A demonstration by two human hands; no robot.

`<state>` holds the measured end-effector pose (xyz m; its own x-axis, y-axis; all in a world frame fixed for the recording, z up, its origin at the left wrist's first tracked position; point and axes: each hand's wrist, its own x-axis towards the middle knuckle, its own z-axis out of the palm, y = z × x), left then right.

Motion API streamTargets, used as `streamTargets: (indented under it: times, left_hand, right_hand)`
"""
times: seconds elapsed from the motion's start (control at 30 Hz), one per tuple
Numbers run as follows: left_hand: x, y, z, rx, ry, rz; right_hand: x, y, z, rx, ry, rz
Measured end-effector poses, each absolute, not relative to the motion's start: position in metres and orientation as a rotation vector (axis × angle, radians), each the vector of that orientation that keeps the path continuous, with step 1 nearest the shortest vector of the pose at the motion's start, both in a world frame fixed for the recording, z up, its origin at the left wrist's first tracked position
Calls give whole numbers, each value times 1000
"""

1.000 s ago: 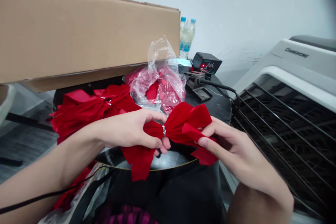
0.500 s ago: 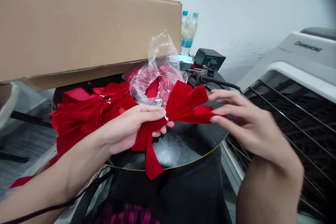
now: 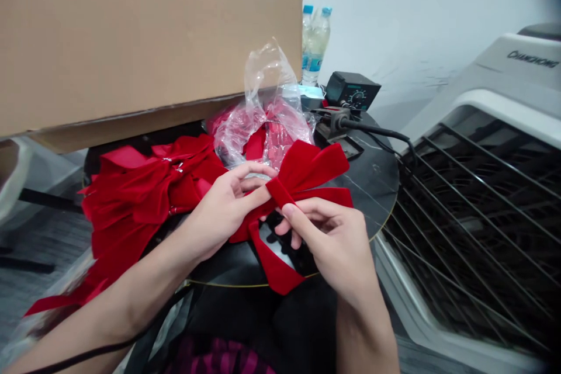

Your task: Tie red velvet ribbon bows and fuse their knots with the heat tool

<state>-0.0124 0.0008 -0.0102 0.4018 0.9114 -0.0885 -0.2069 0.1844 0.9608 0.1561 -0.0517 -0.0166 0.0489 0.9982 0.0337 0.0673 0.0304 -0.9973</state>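
Head view: I see a pile of red bows (image 3: 131,187) by the left edge of the round tabletop (image 3: 372,172). Next, the left hand (image 3: 232,204) pinches a red bow (image 3: 313,166) near its middle, up over the tabletop's front part. A clear bag (image 3: 268,76) sits behind. The right hand (image 3: 339,239) grips a red strip (image 3: 280,191) across the bow. A black box (image 3: 350,93) stands near the back right edge.

Bare forearms (image 3: 146,286), blk & purple-striped clothes (image 3: 219,357)

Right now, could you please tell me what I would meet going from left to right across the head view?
Pile of red fabric bows, left hand, right hand, Changhong appliance with a dark grille.
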Motion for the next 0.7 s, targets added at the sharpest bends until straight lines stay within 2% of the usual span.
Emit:
streamTargets:
  times: [0.37,0.7]
  left_hand:
    - [-12,-4,-10,1344,887,941]
    - [-9,-7,-8,1331,1058,1140]
  right_hand:
    - [149,-57,-18,-1269,-1120,1143]
    - [134,-65,-24,-1247,-1060,1091]
